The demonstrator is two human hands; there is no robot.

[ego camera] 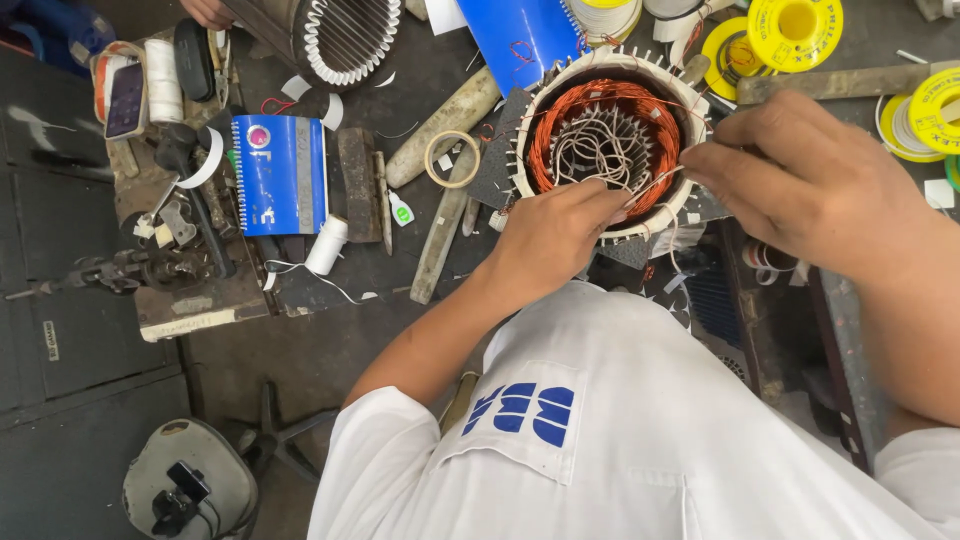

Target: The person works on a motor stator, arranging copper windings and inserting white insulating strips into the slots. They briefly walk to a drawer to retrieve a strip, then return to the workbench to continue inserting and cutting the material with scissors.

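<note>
Over the cluttered bench (330, 330), both hands meet at the motor stator (607, 150): left hand (555, 235) pinching a thin wire (655, 182), right hand (800, 180) curled, fingertips together on it.

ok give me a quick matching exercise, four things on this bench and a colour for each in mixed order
Things:
1. spiral notebook
2. windings in the stator
3. spool at the top right
4. shirt

Colours:
a. yellow
b. white
c. blue
d. copper orange

Pairs: 1-c, 2-d, 3-a, 4-b
</note>
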